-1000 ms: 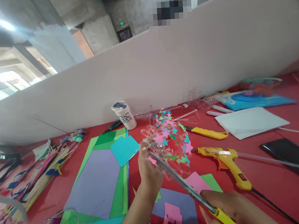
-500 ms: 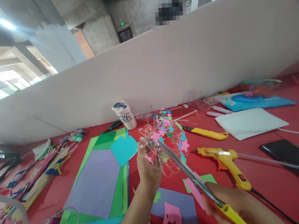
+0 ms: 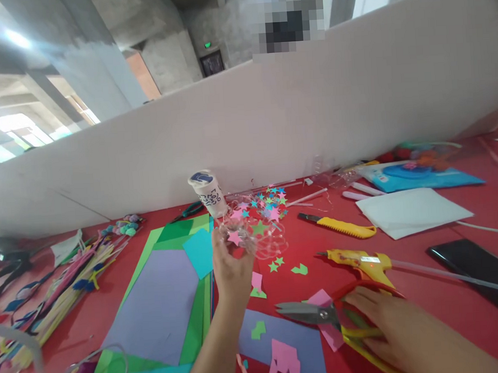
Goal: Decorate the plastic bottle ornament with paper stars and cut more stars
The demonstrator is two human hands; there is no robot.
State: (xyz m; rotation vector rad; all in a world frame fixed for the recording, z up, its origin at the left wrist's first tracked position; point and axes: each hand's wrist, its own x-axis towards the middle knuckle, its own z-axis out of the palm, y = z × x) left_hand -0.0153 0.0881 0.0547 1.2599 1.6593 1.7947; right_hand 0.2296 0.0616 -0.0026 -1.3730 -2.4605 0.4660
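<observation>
My left hand [image 3: 232, 260] is closed around a clear, looped plastic piece [image 3: 273, 242] hung with small paper stars. A pink star [image 3: 234, 237] shows at its fingers, and a green star [image 3: 259, 228] sits to the right. My right hand [image 3: 387, 318] grips the handles of scissors [image 3: 324, 315], low at the right. Their grey blades point left over a pink paper strip [image 3: 332, 334] and the edge of a purple sheet [image 3: 300, 341]. Small green stars [image 3: 273, 267] and a green scrap [image 3: 299, 269] lie on the red table between my hands.
Right of the hands lie a yellow utility knife [image 3: 344, 227], a yellow glue gun [image 3: 369, 262], a black phone [image 3: 473, 263] and white paper [image 3: 415, 211]. A white cup [image 3: 208, 195] stands by the wall. Coloured sheets [image 3: 155, 310] and pipe cleaners [image 3: 66, 299] are at the left.
My right hand has drawn the scissors down and right, away from the starred plastic piece. My left hand has shifted slightly left and up, and the stars hang lower and flatter.
</observation>
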